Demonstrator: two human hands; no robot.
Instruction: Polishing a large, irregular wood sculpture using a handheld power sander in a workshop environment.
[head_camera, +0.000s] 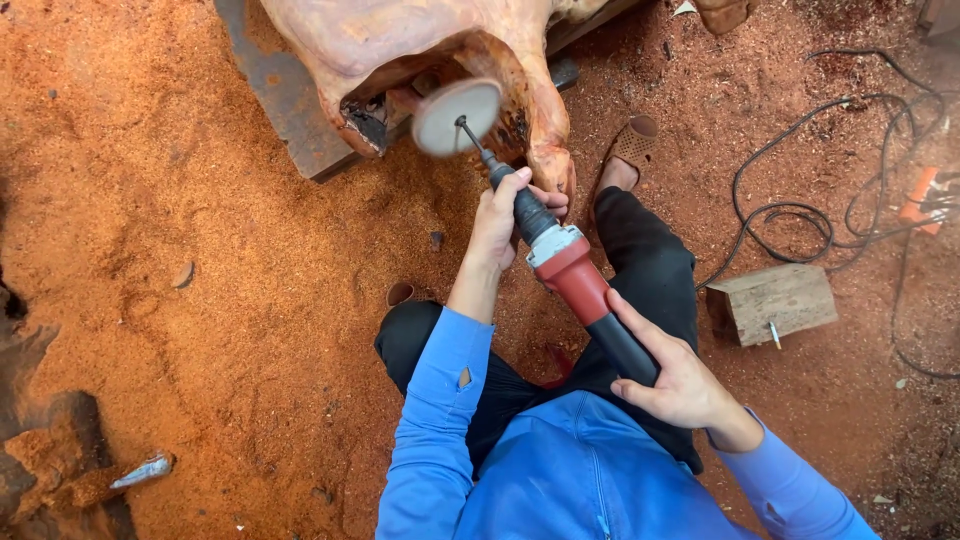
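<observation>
Grinder (570, 275), a long red and black power tool, runs slantwise between the two hands, its round sanding disc (457, 117) blurred with spin just beyond the left fingertips and close against the pale wood carving (400, 40). It looks stiff and fairly heavy at the front, so it wants two holds: one on the narrow black neck, one on the rear handle. The left hand (497, 222) is wrapped shut around that neck, fingers curled over the far side. The right hand (680, 375) grips the black rear handle (622, 347), thumb laid along the top; how tightly the lower fingers close I cannot quite tell, since they are hidden beneath. Past the right fingers lie a wooden block (772, 302) and a coiled black cable (800, 215) on red sawdust (200, 250).
</observation>
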